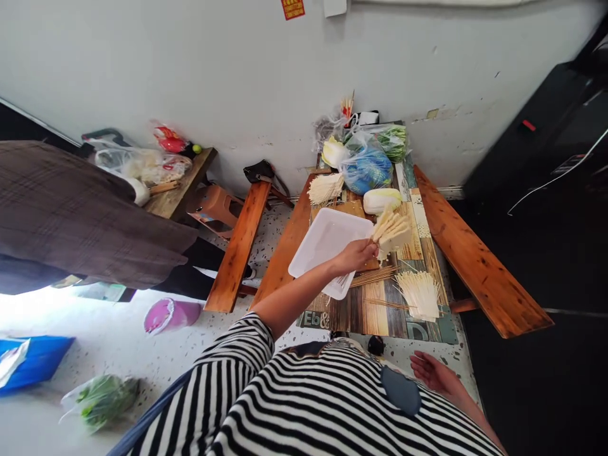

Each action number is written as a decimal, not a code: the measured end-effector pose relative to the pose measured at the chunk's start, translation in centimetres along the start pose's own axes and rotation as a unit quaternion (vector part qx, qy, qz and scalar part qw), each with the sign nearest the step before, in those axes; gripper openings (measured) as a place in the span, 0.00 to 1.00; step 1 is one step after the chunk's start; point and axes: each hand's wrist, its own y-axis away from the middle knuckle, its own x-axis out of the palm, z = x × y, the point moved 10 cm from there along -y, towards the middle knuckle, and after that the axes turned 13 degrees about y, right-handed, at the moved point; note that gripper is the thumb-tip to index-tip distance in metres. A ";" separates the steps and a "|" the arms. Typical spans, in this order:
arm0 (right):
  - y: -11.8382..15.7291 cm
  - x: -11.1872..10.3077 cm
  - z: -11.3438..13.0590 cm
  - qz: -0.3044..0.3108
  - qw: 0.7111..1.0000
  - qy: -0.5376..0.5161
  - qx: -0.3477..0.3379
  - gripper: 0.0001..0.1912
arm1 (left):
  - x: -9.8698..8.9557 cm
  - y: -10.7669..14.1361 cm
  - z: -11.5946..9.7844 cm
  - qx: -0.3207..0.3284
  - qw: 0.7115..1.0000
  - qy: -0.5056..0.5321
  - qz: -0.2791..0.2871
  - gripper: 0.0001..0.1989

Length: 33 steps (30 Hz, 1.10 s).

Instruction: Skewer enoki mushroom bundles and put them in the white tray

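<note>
My left hand [358, 254] grips a bunch of pale yellow strips [390, 225] above the table, right of the white plastic tray [323, 237]. The bunch fans out at its top; its lower end is hidden in the fist. Thin wooden skewers [375, 276] lie under and beside the tray's right edge. A bundle of enoki mushrooms [418, 295] with skewers rests near the table's front right corner. My right hand [433, 370] hangs beside my body, off the table's front edge, holding nothing, its fingers loosely extended.
The patterned table [394, 316] also bears a napa cabbage [381, 201], another enoki bundle [325, 189] and a blue bag [368, 170]. Benches [479, 259] flank it. A person in a dark garment [85, 215] stands at left, near a pink bin [171, 315] and bagged greens [107, 400].
</note>
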 end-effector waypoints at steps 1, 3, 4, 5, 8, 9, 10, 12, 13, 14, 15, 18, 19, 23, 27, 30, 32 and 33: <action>0.8 1.8 2.8 0.025 1.000 0.005 -0.017 0.08 | -1.5 0.7 -0.2 0.006 1.000 -0.003 -0.017 0.20; 2.8 6.2 9.9 0.082 0.995 0.014 -0.064 0.14 | -4.5 2.2 -0.3 0.018 0.998 -0.023 -0.053 0.19; 4.2 9.4 14.0 0.139 0.985 0.017 -0.100 0.18 | -5.9 2.9 -0.1 0.020 0.997 -0.036 -0.071 0.18; 5.5 12.4 17.9 0.176 0.977 0.015 -0.120 0.20 | -7.2 3.6 0.3 0.019 0.995 -0.049 -0.088 0.17; 7.9 21.4 26.1 0.258 0.962 0.030 -0.087 0.31 | -10.0 5.3 2.2 0.005 0.988 -0.092 -0.120 0.16; 7.9 23.8 27.7 0.267 0.961 0.043 -0.062 0.34 | -10.5 5.7 3.0 -0.003 0.987 -0.104 -0.124 0.16; 7.5 25.7 28.9 0.264 0.962 0.056 -0.042 0.37 | -10.7 6.1 4.0 -0.012 0.985 -0.116 -0.124 0.16; 5.8 28.2 30.1 0.247 0.966 0.081 -0.012 0.40 | -10.5 6.6 6.0 -0.031 0.984 -0.133 -0.116 0.14; 4.7 28.8 30.4 0.240 0.967 0.089 -0.007 0.39 | -10.0 6.8 6.9 -0.040 0.983 -0.139 -0.110 0.13; 3.6 29.2 30.6 0.237 0.966 0.103 -0.006 0.38 | -9.5 6.9 7.9 -0.048 0.983 -0.142 -0.103 0.12; 2.5 29.3 30.8 0.237 0.964 0.122 -0.009 0.37 | -8.9 6.9 8.7 -0.054 0.983 -0.145 -0.097 0.12; -0.1 29.0 31.2 0.247 0.948 0.198 -0.010 0.34 | -7.2 6.6 10.7 -0.069 0.983 -0.147 -0.087 0.12; -0.9 28.9 31.6 0.251 0.942 0.222 -0.008 0.34 | -6.9 6.3 11.2 -0.074 0.982 -0.148 -0.088 0.12; -3.3 29.7 34.6 0.279 0.918 0.281 -0.010 0.32 | -6.5 4.1 12.2 -0.096 0.975 -0.163 -0.113 0.14; -5.9 30.8 37.9 0.290 0.893 0.344 -0.014 0.28 | -6.1 1.3 12.8 -0.119 0.967 -0.178 -0.137 0.16; -7.7 31.3 38.8 0.293 0.864 0.409 0.001 0.26 | -5.3 -0.1 14.1 -0.145 0.962 -0.179 -0.146 0.16; -8.8 31.7 38.9 0.293 0.842 0.453 0.006 0.25 | -4.7 -0.6 15.3 -0.160 0.960 -0.175 -0.146 0.15; -9.4 32.0 39.0 0.290 0.833 0.471 -0.003 0.25 | -4.5 -0.7 15.8 -0.165 0.960 -0.173 -0.146 0.15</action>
